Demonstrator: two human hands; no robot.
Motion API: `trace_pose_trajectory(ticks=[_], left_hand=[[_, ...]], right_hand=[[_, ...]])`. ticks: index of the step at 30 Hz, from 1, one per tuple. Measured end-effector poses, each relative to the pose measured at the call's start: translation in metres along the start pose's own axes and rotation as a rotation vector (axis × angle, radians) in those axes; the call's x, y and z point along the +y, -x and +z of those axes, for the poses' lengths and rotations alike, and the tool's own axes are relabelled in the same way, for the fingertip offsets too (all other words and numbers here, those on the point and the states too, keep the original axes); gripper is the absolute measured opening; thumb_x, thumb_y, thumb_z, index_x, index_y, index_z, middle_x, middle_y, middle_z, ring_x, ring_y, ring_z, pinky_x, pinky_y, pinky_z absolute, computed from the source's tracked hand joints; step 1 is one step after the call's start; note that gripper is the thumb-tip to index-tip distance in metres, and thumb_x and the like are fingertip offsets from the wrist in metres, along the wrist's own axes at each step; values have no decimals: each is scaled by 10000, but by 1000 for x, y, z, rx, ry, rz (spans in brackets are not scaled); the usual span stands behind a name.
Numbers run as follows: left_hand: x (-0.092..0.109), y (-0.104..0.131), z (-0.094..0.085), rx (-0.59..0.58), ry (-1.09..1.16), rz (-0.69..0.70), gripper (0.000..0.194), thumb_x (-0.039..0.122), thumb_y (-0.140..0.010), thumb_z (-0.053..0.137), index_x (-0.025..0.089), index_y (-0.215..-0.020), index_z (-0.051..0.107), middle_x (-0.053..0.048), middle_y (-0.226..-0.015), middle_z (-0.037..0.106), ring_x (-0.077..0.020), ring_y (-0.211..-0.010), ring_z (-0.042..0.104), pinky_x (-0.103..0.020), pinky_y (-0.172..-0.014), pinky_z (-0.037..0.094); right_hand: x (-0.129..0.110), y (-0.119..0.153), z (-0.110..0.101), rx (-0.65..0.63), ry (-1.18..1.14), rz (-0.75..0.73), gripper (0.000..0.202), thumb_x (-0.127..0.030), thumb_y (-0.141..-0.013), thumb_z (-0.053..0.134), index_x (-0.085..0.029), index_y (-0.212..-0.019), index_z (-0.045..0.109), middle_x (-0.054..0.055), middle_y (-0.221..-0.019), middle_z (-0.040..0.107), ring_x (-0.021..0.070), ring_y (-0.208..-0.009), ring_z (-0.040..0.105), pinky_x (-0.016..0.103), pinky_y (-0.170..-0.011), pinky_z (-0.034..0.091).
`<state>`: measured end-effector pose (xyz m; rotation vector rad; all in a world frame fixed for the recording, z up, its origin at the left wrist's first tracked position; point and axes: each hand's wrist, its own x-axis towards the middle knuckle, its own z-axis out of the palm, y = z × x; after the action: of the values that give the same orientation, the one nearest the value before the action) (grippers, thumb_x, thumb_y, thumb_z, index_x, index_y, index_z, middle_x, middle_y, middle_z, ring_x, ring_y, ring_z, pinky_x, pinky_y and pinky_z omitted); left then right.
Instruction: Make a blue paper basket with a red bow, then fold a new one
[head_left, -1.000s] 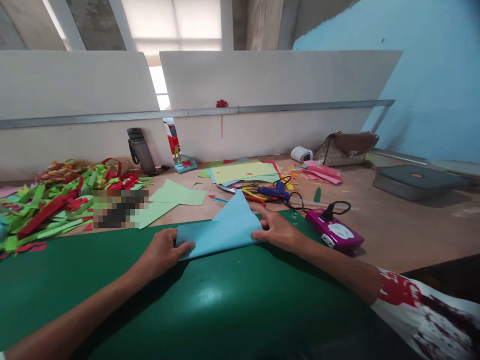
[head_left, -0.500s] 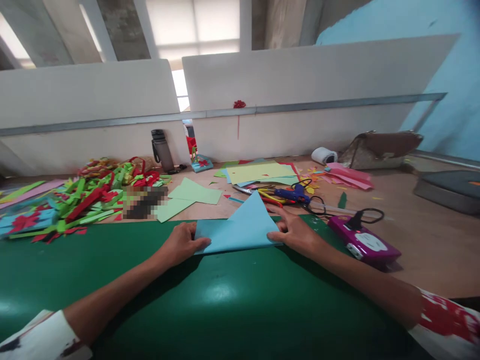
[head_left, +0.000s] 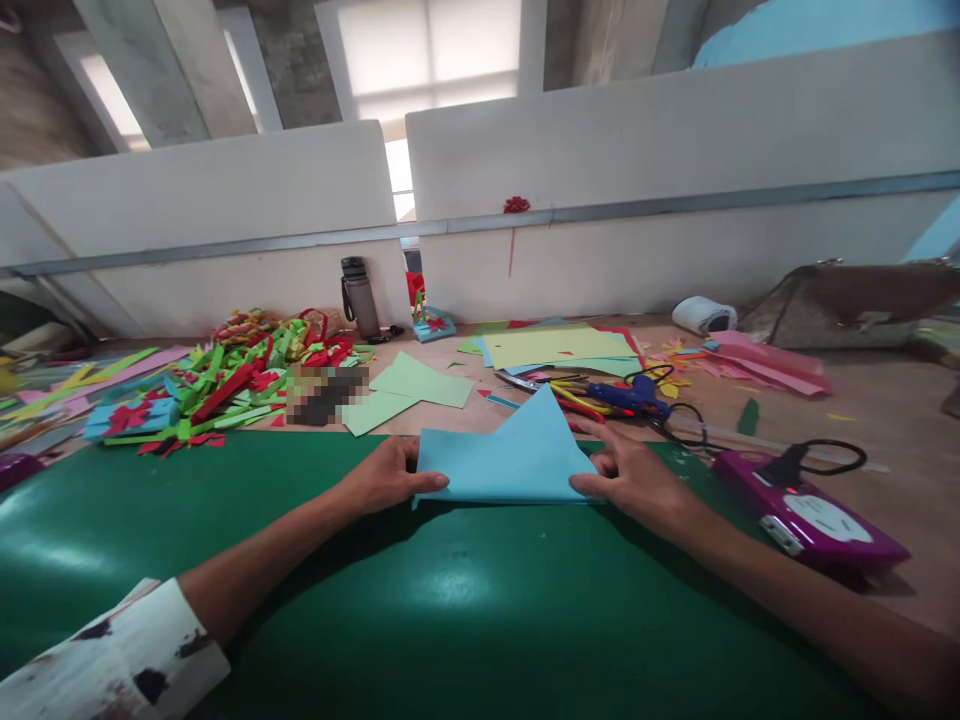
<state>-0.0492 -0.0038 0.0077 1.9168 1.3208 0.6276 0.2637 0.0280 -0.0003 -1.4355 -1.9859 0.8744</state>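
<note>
A folded sheet of light blue paper (head_left: 510, 462) is held level just over the green table cover (head_left: 442, 590), with one pointed part rising at its back. My left hand (head_left: 390, 472) pinches its left end, thumb on top and fingers behind. At the right end my right hand (head_left: 630, 470) grips the paper between thumb and curled fingers, while the index finger stretches forward. Right behind the paper lie scissors with yellow and red handles (head_left: 574, 398) and a blue glue gun (head_left: 626, 394).
Cut green and red paper pieces (head_left: 247, 375) are heaped at the left. Pale green sheets (head_left: 405, 385) and a stack of coloured paper (head_left: 555, 345) lie farther back. A grey bottle (head_left: 360, 300) stands by the white partition. At the right sits a purple power box (head_left: 810, 515) with a plugged-in cable.
The view has turned left, so everything appears farther right. The paper's front fold now looks straighter and more level, with the left part raised a little. Both hands keep their hold.
</note>
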Motion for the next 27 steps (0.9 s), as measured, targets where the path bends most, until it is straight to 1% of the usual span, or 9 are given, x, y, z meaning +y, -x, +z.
trace_pose_trajectory(ticks=[3, 5, 10, 13, 15, 19, 23, 27], left_hand=[[2, 2, -4, -40, 16, 9, 357, 482, -693, 622, 154, -603, 514, 31, -587, 463, -108, -547, 405, -210, -503, 307], [1, 2, -4, -39, 15, 13, 360, 472, -697, 616, 157, -568, 499, 26, -587, 465, -111, -549, 407, -215, -506, 308], [-3, -1, 1, 16, -6, 28, 353, 413, -752, 555, 165, -521, 456, 17, -618, 476, -113, -554, 415, -231, -525, 317], [-5, -2, 3, 65, -34, 45, 359, 351, -722, 590, 168, -470, 411, -3, -697, 517, -133, -633, 466, -242, -575, 338], [-5, -2, 5, 99, -55, 55, 367, 317, -707, 602, 173, -451, 382, -3, -713, 520, -144, -677, 481, -249, -606, 339], [-4, -2, 6, 147, -94, 60, 379, 298, -695, 614, 183, -436, 363, 17, -639, 460, -148, -671, 461, -262, -622, 322], [-4, -3, 6, 153, -117, 56, 389, 310, -682, 632, 184, -428, 366, 29, -604, 411, -145, -652, 442, -265, -614, 312], [-4, -4, 5, 154, -130, 53, 386, 327, -678, 638, 181, -428, 383, 33, -600, 398, -143, -656, 446, -263, -618, 320]], right_hand=[[-1, 0, 0, -7, -3, 12, 750, -261, -680, 627, -171, -1370, 349, -104, -501, 382, 111, -461, 351, 246, -464, 239], [-3, 0, 0, -4, 1, 22, 747, -259, -673, 631, -177, -1363, 357, -102, -508, 398, 113, -465, 366, 247, -472, 246], [-5, 0, 0, -4, -8, 33, 727, -253, -682, 623, -179, -1356, 359, -104, -508, 394, 112, -469, 367, 247, -479, 249], [-4, 1, 0, -2, 9, 35, 726, -256, -683, 625, -172, -1354, 359, -107, -501, 380, 115, -472, 360, 248, -481, 256], [-3, 1, 0, -1, 21, 38, 727, -260, -685, 623, -168, -1356, 357, -107, -499, 377, 118, -474, 361, 251, -485, 264], [-3, 2, -1, -9, 22, 28, 741, -275, -690, 624, -175, -1366, 338, -105, -503, 381, 125, -481, 375, 255, -491, 271], [-4, 3, -1, -16, 18, 37, 732, -275, -685, 621, -191, -1358, 346, -105, -507, 379, 122, -478, 372, 251, -487, 265], [-5, 2, -1, -9, 27, 43, 723, -279, -684, 614, -178, -1353, 359, -103, -509, 376, 119, -479, 368, 248, -488, 261]])
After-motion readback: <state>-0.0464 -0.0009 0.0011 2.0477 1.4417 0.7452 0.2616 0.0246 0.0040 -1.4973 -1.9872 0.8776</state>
